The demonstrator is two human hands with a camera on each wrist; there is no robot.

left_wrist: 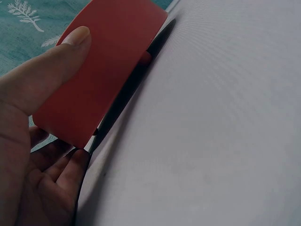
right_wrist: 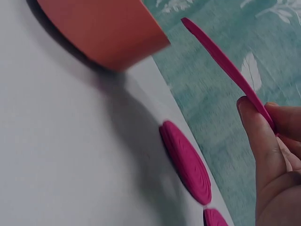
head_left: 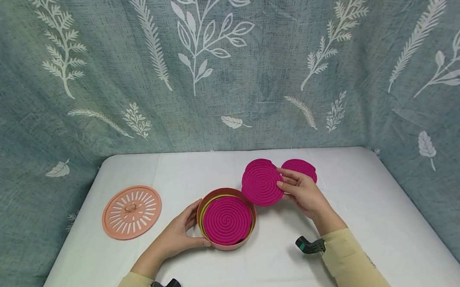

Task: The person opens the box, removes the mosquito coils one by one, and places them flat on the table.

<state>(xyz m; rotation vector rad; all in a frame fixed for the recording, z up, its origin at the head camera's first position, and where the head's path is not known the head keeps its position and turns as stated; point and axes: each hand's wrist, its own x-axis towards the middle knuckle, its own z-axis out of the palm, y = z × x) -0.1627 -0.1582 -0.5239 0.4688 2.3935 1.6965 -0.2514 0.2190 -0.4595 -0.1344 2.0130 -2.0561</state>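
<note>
A magenta spiral mosquito coil (head_left: 262, 185) is pinched at its right edge between the thumb and fingers of my right hand (head_left: 304, 193). In the right wrist view this coil (right_wrist: 228, 68) appears edge-on, raised above the table. My left hand (head_left: 180, 235) grips the left side of a round salmon tin (head_left: 228, 247), thumb at the front and fingers behind. Inside the tin lies another magenta coil (head_left: 227, 220), with a yellow inner edge showing around it. The left wrist view shows the thumb against the tin's outer wall (left_wrist: 108, 61).
Behind the held coil, more magenta coils (head_left: 258, 162) rest on the white table (head_left: 237, 273). Another coil (head_left: 299, 168) lies farther right, partly behind my right hand. A slotted salmon lid (head_left: 132, 212) lies at the left. Patterned teal cloth (head_left: 228, 113) hangs behind the table.
</note>
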